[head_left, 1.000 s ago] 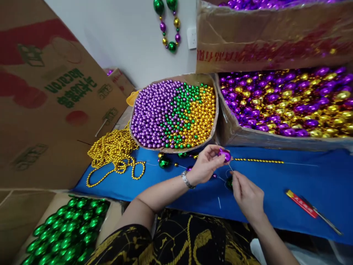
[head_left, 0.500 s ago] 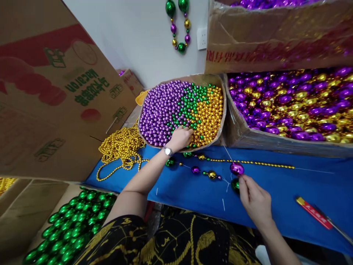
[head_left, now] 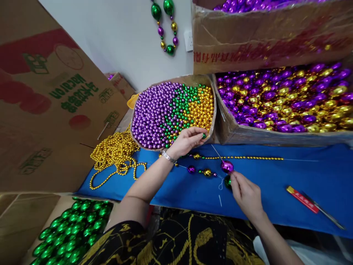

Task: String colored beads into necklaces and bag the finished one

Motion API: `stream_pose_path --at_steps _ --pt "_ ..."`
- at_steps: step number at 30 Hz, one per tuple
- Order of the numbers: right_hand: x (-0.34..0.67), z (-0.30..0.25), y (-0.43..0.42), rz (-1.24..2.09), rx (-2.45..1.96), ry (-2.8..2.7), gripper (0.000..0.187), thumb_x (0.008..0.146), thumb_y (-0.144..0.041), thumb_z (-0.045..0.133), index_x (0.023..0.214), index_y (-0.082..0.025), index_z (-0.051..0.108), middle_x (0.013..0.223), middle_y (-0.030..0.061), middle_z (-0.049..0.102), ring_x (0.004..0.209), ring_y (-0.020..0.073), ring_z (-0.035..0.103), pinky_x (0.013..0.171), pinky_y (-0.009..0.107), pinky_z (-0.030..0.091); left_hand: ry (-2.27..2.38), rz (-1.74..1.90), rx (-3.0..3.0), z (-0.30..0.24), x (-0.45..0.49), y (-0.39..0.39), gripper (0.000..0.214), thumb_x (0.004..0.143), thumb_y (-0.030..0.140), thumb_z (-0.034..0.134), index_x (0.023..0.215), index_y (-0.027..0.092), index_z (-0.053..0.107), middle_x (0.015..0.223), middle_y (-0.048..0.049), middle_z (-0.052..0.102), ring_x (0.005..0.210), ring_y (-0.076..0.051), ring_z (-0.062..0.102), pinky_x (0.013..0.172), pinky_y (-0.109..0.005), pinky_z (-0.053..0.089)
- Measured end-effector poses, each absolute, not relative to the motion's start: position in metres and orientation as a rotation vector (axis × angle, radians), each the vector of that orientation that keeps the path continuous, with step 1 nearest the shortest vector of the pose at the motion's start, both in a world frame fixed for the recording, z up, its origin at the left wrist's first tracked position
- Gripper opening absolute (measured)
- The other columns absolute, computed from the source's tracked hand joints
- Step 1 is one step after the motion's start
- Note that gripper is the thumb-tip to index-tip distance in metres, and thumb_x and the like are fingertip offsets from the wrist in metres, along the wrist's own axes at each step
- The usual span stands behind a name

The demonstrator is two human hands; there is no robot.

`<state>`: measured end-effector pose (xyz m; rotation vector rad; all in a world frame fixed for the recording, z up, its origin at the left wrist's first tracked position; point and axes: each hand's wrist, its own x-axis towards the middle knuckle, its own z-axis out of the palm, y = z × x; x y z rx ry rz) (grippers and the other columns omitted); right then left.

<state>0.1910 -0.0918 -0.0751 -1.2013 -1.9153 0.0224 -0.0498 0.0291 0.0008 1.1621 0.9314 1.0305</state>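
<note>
Left arm reaches up from lower left, forearm slanting across the blue cloth [head_left: 261, 200], a silver wristband [head_left: 168, 156] at the wrist. Left hand [head_left: 186, 142] hangs over the near rim of the cardboard box [head_left: 203, 78] of small purple, green and gold beads, back of the hand upward, fingers pointing right. Thumb and forefinger meet in a narrow pinch on a small green bead [head_left: 204, 135], near the box's right front corner; whether it touches the gold beads beneath, cannot tell.

Right arm comes in from lower right, forearm angled up and leftward. Right hand [head_left: 246, 194] held above the cloth, fingers curled in, thumb and forefinger closed at the lower edge of a large purple bead [head_left: 227, 166]. From that bead a stiff pale strand [head_left: 216, 152] slants up and left, its free tip just below the box. A dark green bead [head_left: 227, 182] sits right beside the fingertips, partly hidden. Left of it on the cloth, strung: a purple bead [head_left: 191, 169] and a gold bead [head_left: 207, 172].
</note>
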Motion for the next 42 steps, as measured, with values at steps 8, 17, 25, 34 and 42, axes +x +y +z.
stream_pose_path --at_steps 8,17,25,34,42 --pt "0.190 -0.073 -0.091 0.039 -1.196 -1.916 0.018 0.095 -0.020 0.050 0.099 -0.018 0.068 0.082 0.0049 0.074 0.069 0.0151 0.071 0.067 0.023 0.056 0.798 1.022 0.917 0.007 -0.036 0.003 0.026 0.077 0.027 0.077 0.100 0.016 0.075 0.099 -0.0089 0.073 0.078 -0.011 0.066 0.071 -0.022 0.052" --pt "0.193 -0.079 -0.092 -0.024 -1.208 -1.915 0.017 0.094 -0.019 0.052 0.101 -0.017 0.067 0.086 0.0062 0.075 0.072 0.0155 0.072 0.069 0.024 0.056 0.873 1.076 1.151 0.009 -0.024 -0.002 0.021 0.075 0.023 0.078 0.095 0.016 0.074 0.094 -0.0057 0.071 0.079 -0.010 0.063 0.075 -0.022 0.051" --pt "0.200 -0.073 -0.088 0.059 -1.228 -1.760 0.016 0.095 -0.016 0.048 0.098 -0.018 0.063 0.072 0.0018 0.067 0.061 0.0128 0.065 0.061 0.023 0.052 0.750 1.039 1.519 0.069 0.021 0.037 0.027 0.077 0.017 0.075 0.104 0.018 0.074 0.103 -0.0074 0.069 0.091 -0.016 0.063 0.085 -0.027 0.048" --pt "0.216 -0.077 -0.089 0.082 -1.250 -1.707 0.015 0.096 -0.014 0.046 0.097 -0.019 0.061 0.073 0.0011 0.068 0.060 0.0125 0.065 0.058 0.023 0.051 1.425 0.580 2.432 0.084 0.112 0.227 0.025 0.067 -0.002 0.066 0.090 0.008 0.066 0.103 -0.0198 0.064 0.121 -0.039 0.051 0.109 -0.055 0.031" --pt "0.225 -0.075 -0.086 0.058 -1.325 -1.699 0.016 0.098 -0.018 0.044 0.099 -0.018 0.061 0.075 0.0035 0.069 0.063 0.0142 0.067 0.060 0.023 0.053 1.241 0.622 2.331 0.081 0.096 0.214 0.026 0.069 0.006 0.072 0.092 0.012 0.063 0.106 -0.0156 0.064 0.109 -0.030 0.060 0.102 -0.046 0.041"
